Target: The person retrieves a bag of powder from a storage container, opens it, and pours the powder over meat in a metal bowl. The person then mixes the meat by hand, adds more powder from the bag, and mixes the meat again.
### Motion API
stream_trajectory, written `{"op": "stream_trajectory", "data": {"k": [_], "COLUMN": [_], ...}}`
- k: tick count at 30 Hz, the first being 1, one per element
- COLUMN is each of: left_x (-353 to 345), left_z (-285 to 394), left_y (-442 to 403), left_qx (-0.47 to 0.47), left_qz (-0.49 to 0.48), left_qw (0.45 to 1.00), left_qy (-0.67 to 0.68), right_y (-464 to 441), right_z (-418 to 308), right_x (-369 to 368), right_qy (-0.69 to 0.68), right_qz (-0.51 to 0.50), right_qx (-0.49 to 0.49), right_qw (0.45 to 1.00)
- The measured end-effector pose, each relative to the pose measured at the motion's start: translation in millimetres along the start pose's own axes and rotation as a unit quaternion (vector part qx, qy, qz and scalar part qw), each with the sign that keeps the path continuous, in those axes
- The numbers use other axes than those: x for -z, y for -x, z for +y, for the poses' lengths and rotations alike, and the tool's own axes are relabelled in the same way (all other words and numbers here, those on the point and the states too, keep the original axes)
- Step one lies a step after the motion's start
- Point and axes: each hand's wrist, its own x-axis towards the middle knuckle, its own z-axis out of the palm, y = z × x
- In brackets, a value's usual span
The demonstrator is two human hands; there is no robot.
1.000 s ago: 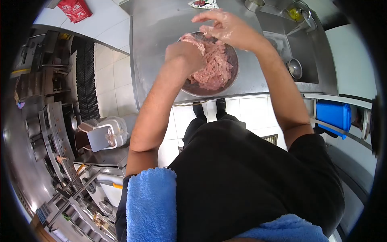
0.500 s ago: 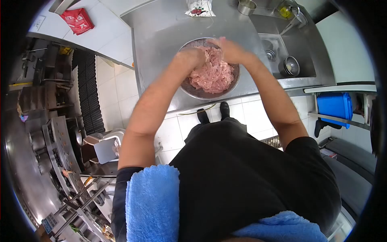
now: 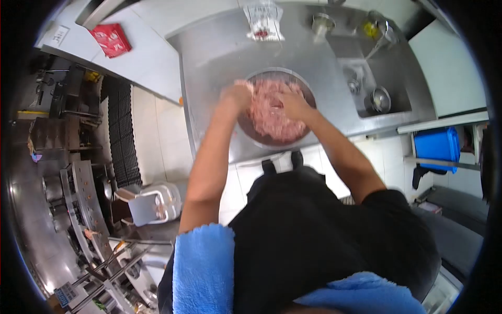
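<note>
A round metal bowl point(image 3: 308, 137) sits near the front edge of the steel counter, filled with pale pink raw ground meat point(image 3: 274, 123). My left hand point(image 3: 238, 97) is curled at the bowl's left rim, its fingertips pinkish and blurred; whether it grips the rim or some meat is hidden. From the right, my right hand point(image 3: 295, 105) reaches into the bowl, fingers apart and pressing on the meat.
Behind the bowl lies a white printed bag point(image 3: 264, 23), with a metal container point(image 3: 322, 23) to its right. The sink point(image 3: 402, 94) on the right holds a small metal bowl point(image 3: 380, 99). A red packet point(image 3: 111, 40) lies on the white surface at left.
My left hand has moved out of the meat to the bowl's left rim. My right hand has come from the far rim down onto the meat. The view has shifted.
</note>
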Motion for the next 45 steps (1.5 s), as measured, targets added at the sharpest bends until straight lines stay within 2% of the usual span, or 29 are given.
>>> {"op": "stream_trajectory", "data": {"k": [2,3,5,6,9,12,14,15,18,20,21,22,24,26,27,28,29,32,35,38,39,41,43,45], "left_x": [19.7,22.4,36.0,36.8,25.0,25.0,24.5,28.0,26.9,6.5,9.9,16.3,19.0,3.4,13.3,14.5,16.7,26.0,35.6,46.0,45.7,40.3,32.5,29.3], "left_z": [17.5,27.4,34.8,33.3,37.9,42.2,53.0,57.8,70.6,74.1,78.8,86.9,100.9,110.0,116.1,122.5,128.6,141.7,150.0,160.4,162.3,164.6,166.5,168.2], "left_y": [14.3,18.3,16.4,11.3,4.9,0.0,-1.6,-0.4,-2.5,-7.9,-2.2,11.0,25.1,31.6,33.5,35.8,37.1,35.0,38.7,37.2,37.1,34.5,33.9,32.5], "left_qx": [0.071,0.072,0.082,0.09,0.096,0.079,0.089,0.094,0.11,0.12,0.119,0.117,0.127,0.154,0.173,0.214,0.25,0.318,0.347,0.393,0.403,0.426,0.427,0.427], "left_qz": [-0.095,-0.098,-0.093,-0.059,0.012,0.051,0.077,0.046,-0.022,-0.04,-0.006,0.03,0.07,0.082,0.057,0.071,0.085,0.147,0.213,0.251,0.255,0.269,0.269,0.271], "left_qw": [0.991,0.991,0.991,0.992,0.99,0.986,0.979,0.978,0.973,0.973,0.968,0.963,0.945,0.914,0.889,0.886,0.882,0.866,0.838,0.783,0.778,0.761,0.764,0.766], "left_qy": [0.064,0.062,0.055,0.063,0.098,0.137,0.17,0.181,0.202,0.195,0.219,0.24,0.294,0.367,0.419,0.406,0.391,0.357,0.363,0.413,0.409,0.409,0.401,0.398], "right_y": [-7.4,-13.9,-23.4,-29.2,-36.4,-31.5,-32.0,-31.4,-35.6,-32.6,-33.2,-32.9,-30.6,-30.0,-33.8,-38.7,-44.1,-81.0,-148.2,-217.8,-236.3,-276.0,-311.9,-354.8], "right_z": [-3.3,1.5,-13.9,-21.5,-32.3,-43.9,-39.4,-35.1,-12.4,2.0,11.6,25.8,58.5,71.9,78.3,84.6,89.8,109.1,149.4,210.4,224.2,232.9,235.7,242.7], "right_x": [47.0,59.3,108.0,121.4,112.1,94.2,83.6,76.8,52.9,40.3,35.0,25.7,8.2,11.9,17.2,20.2,11.4,71.0,78.8,75.7,89.0,131.7,143.9,136.9], "right_qy": [-0.14,-0.096,-0.115,-0.125,-0.381,-0.486,-0.518,-0.535,-0.617,-0.62,-0.622,-0.542,-0.362,-0.322,-0.295,-0.267,-0.252,-0.356,-0.348,-0.329,-0.277,-0.136,-0.04,0.007], "right_qz": [-0.048,-0.024,0.0,0.009,0.008,0.05,0.064,0.07,-0.008,-0.026,-0.034,-0.035,-0.026,-0.078,-0.115,-0.149,-0.081,-0.129,-0.088,0.024,-0.001,0.082,0.178,0.178], "right_qx": [-0.043,-0.002,-0.015,-0.019,-0.107,-0.105,-0.071,-0.055,-0.059,-0.069,-0.071,-0.006,0.125,0.178,0.209,0.24,0.267,0.201,0.076,0.014,-0.01,0.008,0.057,0.081], "right_qw": [0.988,0.995,0.993,0.992,0.918,0.866,0.85,0.84,0.785,0.781,0.779,0.839,0.923,0.927,0.925,0.922,0.926,0.903,0.93,0.944,0.961,0.987,0.982,0.981]}}
